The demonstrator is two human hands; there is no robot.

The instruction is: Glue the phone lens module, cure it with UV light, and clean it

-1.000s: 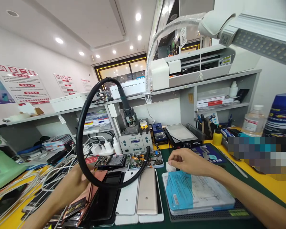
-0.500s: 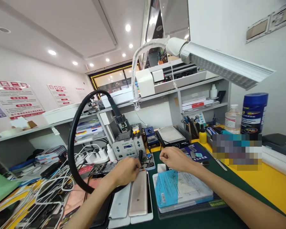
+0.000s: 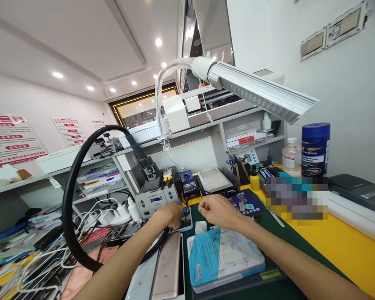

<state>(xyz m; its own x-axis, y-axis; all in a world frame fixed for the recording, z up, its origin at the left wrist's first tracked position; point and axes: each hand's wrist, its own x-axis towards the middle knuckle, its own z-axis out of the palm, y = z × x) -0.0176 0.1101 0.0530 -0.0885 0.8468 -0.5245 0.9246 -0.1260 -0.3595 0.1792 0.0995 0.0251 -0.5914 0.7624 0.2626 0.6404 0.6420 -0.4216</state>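
Note:
My left hand (image 3: 171,214) reaches forward over the small tray of circuit-board parts (image 3: 186,220), just in front of the grey hot-air station (image 3: 153,200); its fingers are curled, and whatever they hold is hidden. A thick black hose (image 3: 69,200) loops from the station down to that hand. My right hand (image 3: 217,210) hovers with fingers curled loosely above a small white pad (image 3: 201,227), close to the left hand. Below lie a gold phone (image 3: 167,266) and a blue-covered flat pack (image 3: 223,256) on the green mat (image 3: 268,227).
A white LED desk lamp (image 3: 262,91) hangs overhead. Bottles (image 3: 290,156) and a blue canister (image 3: 315,148) stand at right on the yellow bench (image 3: 346,246). Cables, a power strip (image 3: 111,214) and stacked phones crowd the left. Shelves with papers run along the back.
The view has swung right. My left hand came from the phones at left to the parts tray by the station. My right hand has drifted slightly toward it.

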